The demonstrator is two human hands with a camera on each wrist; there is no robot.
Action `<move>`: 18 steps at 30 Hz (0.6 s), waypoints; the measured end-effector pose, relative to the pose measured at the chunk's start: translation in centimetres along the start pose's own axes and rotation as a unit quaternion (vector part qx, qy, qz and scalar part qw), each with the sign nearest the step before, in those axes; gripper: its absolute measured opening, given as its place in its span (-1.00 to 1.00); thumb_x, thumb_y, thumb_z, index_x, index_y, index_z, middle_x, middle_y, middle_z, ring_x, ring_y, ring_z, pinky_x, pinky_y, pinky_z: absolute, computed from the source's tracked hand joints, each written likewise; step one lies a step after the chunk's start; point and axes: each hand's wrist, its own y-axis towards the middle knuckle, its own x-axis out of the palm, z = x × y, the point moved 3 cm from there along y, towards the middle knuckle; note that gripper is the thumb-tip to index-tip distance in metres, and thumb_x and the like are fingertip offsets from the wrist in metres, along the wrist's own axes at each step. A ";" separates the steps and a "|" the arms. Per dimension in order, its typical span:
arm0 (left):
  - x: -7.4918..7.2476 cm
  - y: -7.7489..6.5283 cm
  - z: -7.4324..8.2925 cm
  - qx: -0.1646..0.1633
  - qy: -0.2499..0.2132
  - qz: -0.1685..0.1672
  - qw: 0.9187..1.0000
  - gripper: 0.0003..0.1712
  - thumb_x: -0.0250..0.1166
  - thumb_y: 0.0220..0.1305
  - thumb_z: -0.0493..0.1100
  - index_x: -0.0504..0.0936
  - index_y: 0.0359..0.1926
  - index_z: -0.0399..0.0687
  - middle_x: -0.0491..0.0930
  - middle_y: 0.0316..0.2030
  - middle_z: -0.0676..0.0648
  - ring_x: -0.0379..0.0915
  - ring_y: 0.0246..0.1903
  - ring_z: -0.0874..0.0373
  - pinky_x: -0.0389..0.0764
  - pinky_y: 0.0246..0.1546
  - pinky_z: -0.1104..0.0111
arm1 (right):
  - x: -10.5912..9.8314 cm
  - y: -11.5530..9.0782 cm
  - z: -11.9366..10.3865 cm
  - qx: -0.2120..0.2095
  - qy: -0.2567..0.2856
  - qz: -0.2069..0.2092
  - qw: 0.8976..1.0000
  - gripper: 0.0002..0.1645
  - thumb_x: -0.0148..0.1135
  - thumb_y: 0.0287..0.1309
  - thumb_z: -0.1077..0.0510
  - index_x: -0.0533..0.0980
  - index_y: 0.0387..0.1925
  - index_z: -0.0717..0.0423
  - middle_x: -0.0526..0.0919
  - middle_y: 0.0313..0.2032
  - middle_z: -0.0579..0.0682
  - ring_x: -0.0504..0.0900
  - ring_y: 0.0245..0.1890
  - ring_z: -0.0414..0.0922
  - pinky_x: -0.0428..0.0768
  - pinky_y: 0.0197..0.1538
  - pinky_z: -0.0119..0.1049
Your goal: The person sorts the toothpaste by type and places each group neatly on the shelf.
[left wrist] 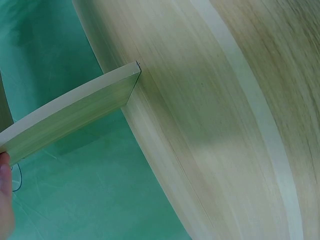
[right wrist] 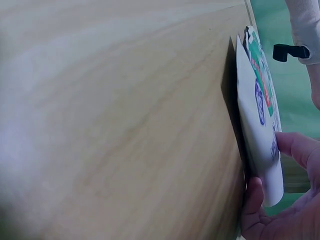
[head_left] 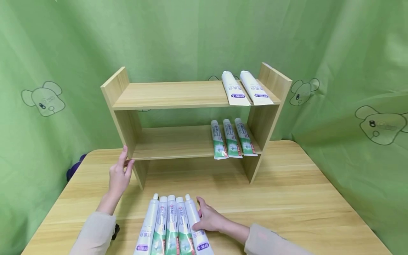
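At the table's front, a row of toothpaste tubes lies side by side, caps away from me. My right hand (head_left: 208,216) holds the rightmost white toothpaste tube (head_left: 195,216) by its sides. In the right wrist view, thumb and fingers lie on either side of this tube (right wrist: 260,135). The row's left end is another white tube (head_left: 147,223); green-and-white tubes (head_left: 172,223) lie between. My left hand (head_left: 118,177), fingers fairly straight, touches the left side panel of a wooden shelf (head_left: 122,131). Only part of that hand (left wrist: 5,200) shows in the left wrist view.
On the top board (head_left: 172,94), two white tubes (head_left: 235,88) lie at the right. Three green-and-white tubes (head_left: 232,138) lie at the right of the middle board (head_left: 172,141). Green curtains (head_left: 197,39) hang behind the table (head_left: 302,198). Something purple (head_left: 74,168) shows at the left edge.
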 end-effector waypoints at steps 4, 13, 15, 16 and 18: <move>0.0 -0.1 0.0 -0.001 0.002 -0.002 1.000 -0.19 0.18 0.12 -0.46 0.10 0.35 0.00 0.47 -0.15 -0.54 0.55 -0.54 -0.29 0.65 -0.53 0.04 | 0.0 0.0 0.2 0.000 0.002 -0.002 1.000 0.13 0.39 -0.38 0.34 0.00 0.27 0.45 0.41 -0.44 0.01 0.41 -0.48 -0.17 0.50 -0.49 -0.45; 0.0 0.1 -0.1 -0.002 -0.001 0.001 1.000 -0.16 0.19 0.09 -0.49 0.10 0.35 0.02 0.51 -0.28 -0.54 0.55 -0.54 -0.29 0.65 -0.53 0.03 | -0.1 -0.1 0.5 -0.012 0.041 -0.021 0.999 -0.05 0.39 -0.29 0.35 0.14 0.19 0.45 0.42 -0.40 0.03 0.43 -0.49 -0.17 0.54 -0.49 -0.48; 0.0 0.0 -0.1 -0.001 -0.001 0.000 1.000 -0.15 0.20 0.08 -0.50 0.10 0.35 0.02 0.50 -0.24 -0.55 0.55 -0.54 -0.30 0.65 -0.53 0.03 | -0.2 -0.1 0.5 -0.004 0.055 -0.032 0.998 -0.06 0.39 -0.29 0.37 0.15 0.19 0.43 0.42 -0.40 0.04 0.42 -0.48 -0.17 0.53 -0.48 -0.48; 0.0 0.0 -0.1 -0.001 -0.002 0.000 1.000 -0.15 0.20 0.08 -0.50 0.10 0.35 0.02 0.50 -0.23 -0.55 0.55 -0.54 -0.30 0.65 -0.53 0.03 | -0.3 -0.1 0.5 0.002 0.065 -0.038 0.997 -0.07 0.39 -0.29 0.38 0.17 0.19 0.41 0.41 -0.39 0.05 0.42 -0.49 -0.16 0.52 -0.47 -0.47; 0.0 0.0 -0.1 0.000 -0.003 0.000 1.000 -0.15 0.20 0.08 -0.49 0.10 0.35 0.01 0.49 -0.21 -0.55 0.55 -0.54 -0.30 0.65 -0.53 0.03 | -0.5 -0.1 0.5 0.017 0.085 -0.051 0.995 -0.09 0.37 -0.32 0.42 0.19 0.17 0.39 0.41 -0.39 0.07 0.41 -0.49 -0.15 0.52 -0.46 -0.46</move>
